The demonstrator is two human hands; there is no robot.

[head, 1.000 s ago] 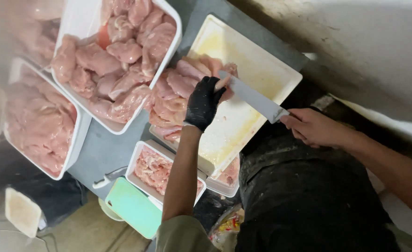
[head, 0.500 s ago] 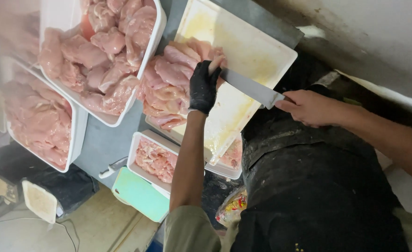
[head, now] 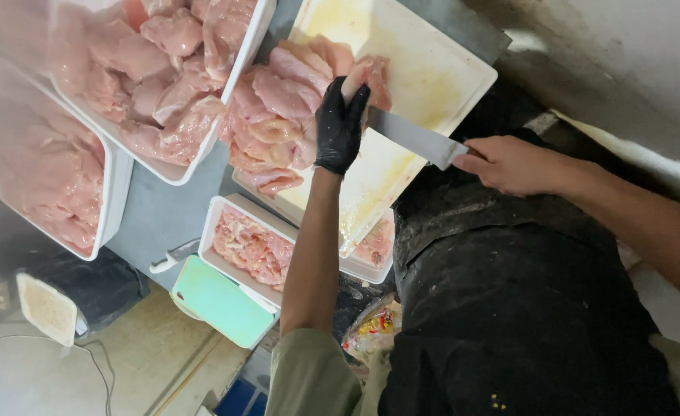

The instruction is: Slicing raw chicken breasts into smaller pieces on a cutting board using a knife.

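Pinning a chicken piece on the white board, the gloved left hand clenched it while the right hand gripped the knife, blade pointing toward the meat.

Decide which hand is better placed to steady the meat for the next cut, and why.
Left. The gloved left hand already rests on the chicken piece on the cutting board; the right hand holds the knife.

white tray of raw meat | small tub of trimmings | green lid
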